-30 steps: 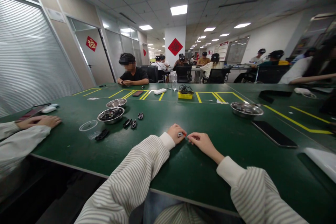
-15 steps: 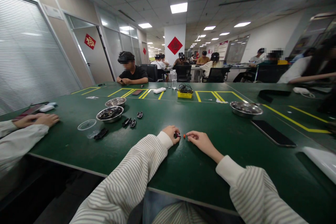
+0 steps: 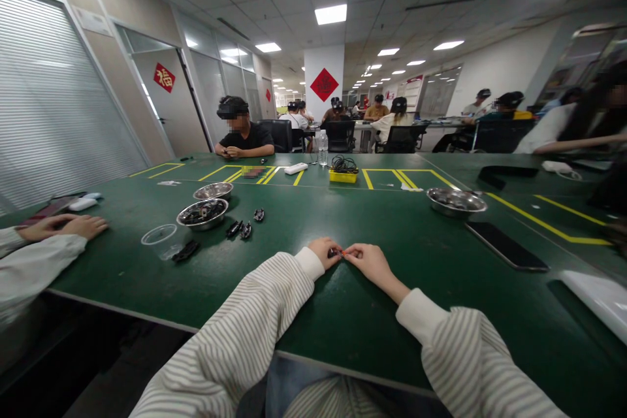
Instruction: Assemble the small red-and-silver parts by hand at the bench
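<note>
My left hand (image 3: 325, 253) is closed on a small dark part (image 3: 334, 253), mostly covered by the fingers. Right beside it, my right hand (image 3: 366, 258) pinches a tiny orange-red piece (image 3: 343, 253) between thumb and fingertips. The orange piece meets the dark part, or nearly so; the exact contact is too small to make out. To the left lie several loose black plastic parts (image 3: 235, 229), near a steel bowl (image 3: 202, 214) filled with similar dark pieces.
A second steel bowl (image 3: 213, 191), a clear plastic tub (image 3: 160, 240) and a black part (image 3: 186, 251) stand left. On the right are another bowl (image 3: 456, 202) and a phone (image 3: 506, 246). A neighbour's hands (image 3: 81, 226) rest at the left. A yellow box (image 3: 343, 177) holds cables.
My right hand has moved left with the orange piece, closing the gap to the dark part in my left hand. The view has shifted slightly.
</note>
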The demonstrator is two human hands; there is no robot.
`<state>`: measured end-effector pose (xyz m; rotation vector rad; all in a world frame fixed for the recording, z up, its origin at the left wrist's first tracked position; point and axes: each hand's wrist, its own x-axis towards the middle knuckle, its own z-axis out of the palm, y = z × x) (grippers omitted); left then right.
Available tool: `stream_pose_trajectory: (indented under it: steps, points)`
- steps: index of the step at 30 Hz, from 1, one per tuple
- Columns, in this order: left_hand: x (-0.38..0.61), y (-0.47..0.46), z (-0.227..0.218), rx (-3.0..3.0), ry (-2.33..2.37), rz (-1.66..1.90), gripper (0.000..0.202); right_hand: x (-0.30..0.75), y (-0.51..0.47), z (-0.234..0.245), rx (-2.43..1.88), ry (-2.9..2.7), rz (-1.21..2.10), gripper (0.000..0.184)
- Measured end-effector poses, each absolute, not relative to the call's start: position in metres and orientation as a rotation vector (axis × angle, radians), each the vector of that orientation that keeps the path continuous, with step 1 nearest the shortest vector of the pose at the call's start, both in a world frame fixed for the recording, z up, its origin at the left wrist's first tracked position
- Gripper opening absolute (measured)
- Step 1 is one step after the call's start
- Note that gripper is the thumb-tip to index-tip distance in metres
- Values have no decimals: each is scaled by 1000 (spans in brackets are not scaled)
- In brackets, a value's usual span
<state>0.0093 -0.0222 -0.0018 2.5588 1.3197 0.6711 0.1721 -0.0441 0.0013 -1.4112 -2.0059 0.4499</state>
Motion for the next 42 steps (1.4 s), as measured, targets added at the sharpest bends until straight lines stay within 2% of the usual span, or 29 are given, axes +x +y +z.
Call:
stream_pose_trajectory:
  steps: [7, 22, 30, 33, 37, 42]
  points:
    - [10, -22, -2, 2551, 1259, 788, 17, 172, -48, 7, -1334, -1905, 541, 20]
    - [8, -27, 1, 2598, 1139, 1113, 19, 171, -60, 15, -1169, -1814, 373, 22]
    - [7, -29, 5, 2642, 1132, 1081, 25, 171, -61, 16, -1132, -1841, 462, 22]
    - [8, -30, 4, 2699, 1132, 1029, 21, 172, -59, 14, -1143, -1861, 518, 22]
    - [4, -24, 6, 2761, 1278, 952, 21, 172, -56, 11, -1185, -1861, 546, 24]
    - [-28, -3, 16, 2666, 1823, 734, 20, 174, -57, 12, -1210, -1867, 543, 24]
